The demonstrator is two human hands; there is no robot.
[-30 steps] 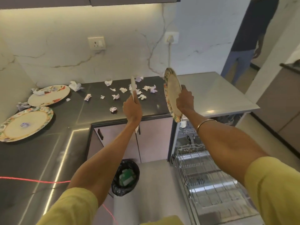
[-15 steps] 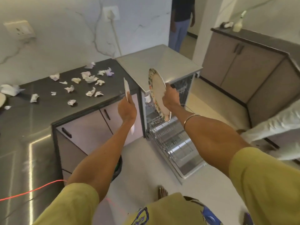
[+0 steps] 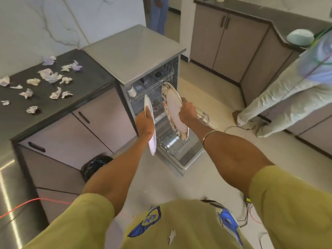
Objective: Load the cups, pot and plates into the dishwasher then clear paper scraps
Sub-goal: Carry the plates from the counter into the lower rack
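My left hand (image 3: 144, 123) grips a white plate (image 3: 150, 126) held on edge, seen almost edge-on. My right hand (image 3: 186, 113) holds a larger plate with a patterned rim (image 3: 173, 109), also upright. Both plates hang over the open dishwasher (image 3: 143, 56), above its pulled-out lower rack (image 3: 170, 141). A white cup (image 3: 132, 91) sits in the upper rack. Several crumpled paper scraps (image 3: 53, 77) lie scattered on the dark counter (image 3: 86, 87) to the left.
A bin with a black bag (image 3: 96, 166) stands on the floor beside the counter cabinets. A person in pale trousers (image 3: 280, 97) stands at the right, another person (image 3: 159, 13) in the far doorway. Cables (image 3: 240, 127) lie on the floor.
The view has swung right and down toward the dishwasher. Both hands have carried the upright plates lower, from in front of the counter to above the lower rack.
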